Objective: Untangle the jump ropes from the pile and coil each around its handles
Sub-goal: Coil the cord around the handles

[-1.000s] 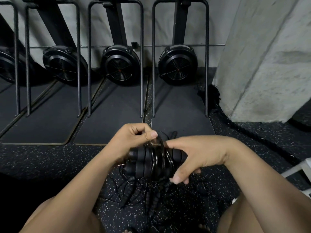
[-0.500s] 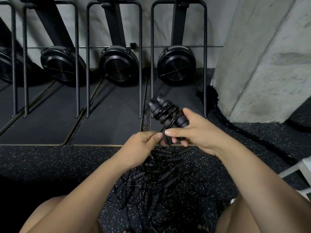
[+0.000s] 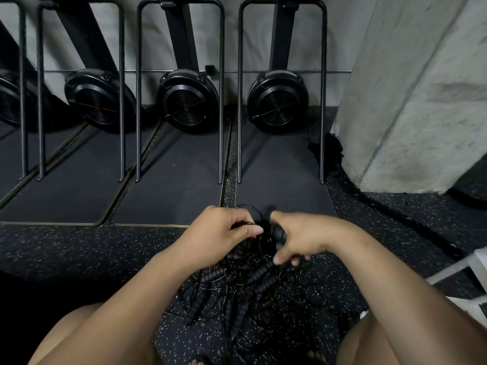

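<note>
A tangled pile of black jump ropes (image 3: 245, 288) with ribbed handles and thin wire cords lies on the speckled floor between my knees. Just above it my right hand (image 3: 297, 238) grips a pair of black handles (image 3: 278, 235) wound with cord. My left hand (image 3: 224, 233) is curled close beside it on the left and pinches the thin cord (image 3: 250, 223) at the bundle. A loop of cord (image 3: 254, 209) arcs up behind my fingers. Most of the held bundle is hidden by both hands.
Several black fan machines (image 3: 278, 100) in metal frames stand on dark mats (image 3: 282, 177) against the wall ahead. A concrete pillar (image 3: 411, 96) rises at the right. A thick black rope (image 3: 390, 209) runs along the floor past it. White frame parts (image 3: 461, 270) sit at far right.
My right hand has brought the wound handles down from up over the mat to just above the pile. My left hand stays at the bundle, holding the cord.
</note>
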### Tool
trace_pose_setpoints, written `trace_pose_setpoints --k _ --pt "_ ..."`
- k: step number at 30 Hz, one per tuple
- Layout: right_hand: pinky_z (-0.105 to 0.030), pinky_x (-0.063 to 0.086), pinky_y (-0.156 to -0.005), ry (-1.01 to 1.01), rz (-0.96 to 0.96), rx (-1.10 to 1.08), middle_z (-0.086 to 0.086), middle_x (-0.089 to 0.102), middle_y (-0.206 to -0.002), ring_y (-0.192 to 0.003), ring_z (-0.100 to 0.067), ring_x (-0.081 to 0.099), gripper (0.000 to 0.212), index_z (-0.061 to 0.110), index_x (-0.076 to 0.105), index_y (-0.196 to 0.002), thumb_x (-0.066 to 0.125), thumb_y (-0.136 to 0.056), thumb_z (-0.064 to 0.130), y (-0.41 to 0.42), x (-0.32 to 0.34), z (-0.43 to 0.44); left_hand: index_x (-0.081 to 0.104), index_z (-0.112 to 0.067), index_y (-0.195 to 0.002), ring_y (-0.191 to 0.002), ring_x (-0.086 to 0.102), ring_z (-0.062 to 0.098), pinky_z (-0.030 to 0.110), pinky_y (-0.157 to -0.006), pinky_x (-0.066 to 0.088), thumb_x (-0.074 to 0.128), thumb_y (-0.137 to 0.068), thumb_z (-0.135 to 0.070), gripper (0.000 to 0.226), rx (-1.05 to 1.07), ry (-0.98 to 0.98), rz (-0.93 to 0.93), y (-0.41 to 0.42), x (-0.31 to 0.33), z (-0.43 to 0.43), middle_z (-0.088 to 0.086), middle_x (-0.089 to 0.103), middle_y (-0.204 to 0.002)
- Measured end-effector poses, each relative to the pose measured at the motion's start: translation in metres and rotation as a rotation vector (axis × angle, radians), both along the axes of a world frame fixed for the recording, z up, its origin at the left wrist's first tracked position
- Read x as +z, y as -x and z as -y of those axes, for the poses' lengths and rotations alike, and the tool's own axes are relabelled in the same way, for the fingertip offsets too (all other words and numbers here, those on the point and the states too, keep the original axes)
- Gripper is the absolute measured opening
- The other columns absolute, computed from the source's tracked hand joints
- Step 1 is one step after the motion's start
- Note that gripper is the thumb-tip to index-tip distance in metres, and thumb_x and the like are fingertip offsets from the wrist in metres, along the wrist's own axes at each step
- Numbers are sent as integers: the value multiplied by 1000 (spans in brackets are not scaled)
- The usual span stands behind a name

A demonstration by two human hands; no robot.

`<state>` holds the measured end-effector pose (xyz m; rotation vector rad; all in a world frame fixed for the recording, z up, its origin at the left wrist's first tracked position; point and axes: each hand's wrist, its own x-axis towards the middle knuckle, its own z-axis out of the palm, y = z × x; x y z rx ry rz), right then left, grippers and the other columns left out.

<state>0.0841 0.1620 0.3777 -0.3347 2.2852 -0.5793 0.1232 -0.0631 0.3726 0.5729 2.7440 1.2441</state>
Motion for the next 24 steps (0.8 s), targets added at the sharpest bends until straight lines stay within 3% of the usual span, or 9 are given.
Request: trace_pose_setpoints --k 2,4,6,10,15,18,21,24 --pt "-26 52 -54 27 72 102 -2 74 -109 -89 -30 81 70 23 40 -142 86 -91 16 -7 4 2 78 -23 -85 -61 58 -1 15 -60 41 79 -94 -39 18 4 -38 -2 2 1 2 -17 69 -67" --pt "-24 51 -53 80 129 174 -2 79 -110 -82 -22 80 78 30 38 -149 87 -90 16 -12 11 3 79 -25 -84 -69 62 -1 18 -66 47 81 -92 -39 16 18 -68 11 4 2 6 -11 74 -74" --pt "-23 50 -53 139 174 223 -5 81 -113 -77 -14 75 81 34 39 -153 87 -90 16 -16 19 2 79 -25 -84 -71 63 0 20 -69 49 83 -89 -38 15 28 -121 47 8 2 12 -8 75 -77" --pt "-25 45 -56 324 265 261 -10 81 -112 -82 -18 73 74 30 43 -152 85 -93 13 -23 40 -2 78 -15 -86 -74 62 3 21 -74 49 81 -88 -34 19 -17 -287 116 15 4 21 -6 73 -77" --pt "-24 44 -55 641 290 178 -24 74 -109 -80 -21 68 75 33 48 -153 80 -93 2 -26 55 -9 67 -6 -81 -64 61 3 16 -63 50 73 -96 -19 21 -48 -427 186 21 5 21 -7 67 -72" --pt "-23 41 -52 806 237 85 -19 73 -107 -77 -20 66 64 22 53 -147 79 -93 0 -22 54 -11 53 -12 -69 -56 53 -4 12 -56 44 55 -90 -7 22 75 -260 36 22 0 20 -15 59 -60" --pt "-23 39 -51 916 181 -62 -20 73 -109 -76 -21 64 57 10 55 -141 80 -90 4 -19 52 -10 56 -7 -69 -57 46 -1 25 -59 41 57 -103 0 34 134 -157 58 24 -5 15 -7 56 -58" --pt "-22 40 -50 975 122 -223 -18 75 -109 -75 -21 65 59 4 56 -140 81 -87 7 -16 52 -9 65 -23 -72 -45 44 -7 10 -51 31 54 -111 -16 41 69 -110 104 16 1 4 -22 51 -48"
